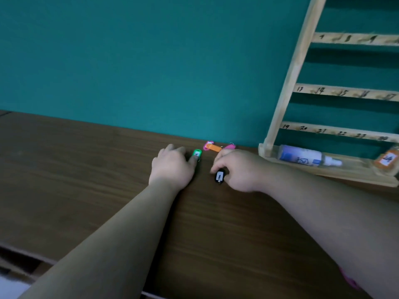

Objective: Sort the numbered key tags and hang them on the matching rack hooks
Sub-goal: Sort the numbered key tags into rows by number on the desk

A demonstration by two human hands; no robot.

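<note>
On the brown table [86,169] a green key tag [197,154] lies under a fingertip of my left hand [172,165], which presses on it. My right hand [239,169] pinches a black key tag [219,176] with a white label, low over the table. Just behind my hands, near the wall, lie an orange tag [213,147] and two pink tags [208,143], one of them [229,146] partly hidden by my right hand. The wooden rack [302,61] with numbered rails leans against the wall at the right.
A white spray bottle [306,156] lies on the rack's base ledge, and an orange tag with a label [387,159] sits further right on it. A teal wall [151,61] stands behind the table. The table's front edge runs along the lower left.
</note>
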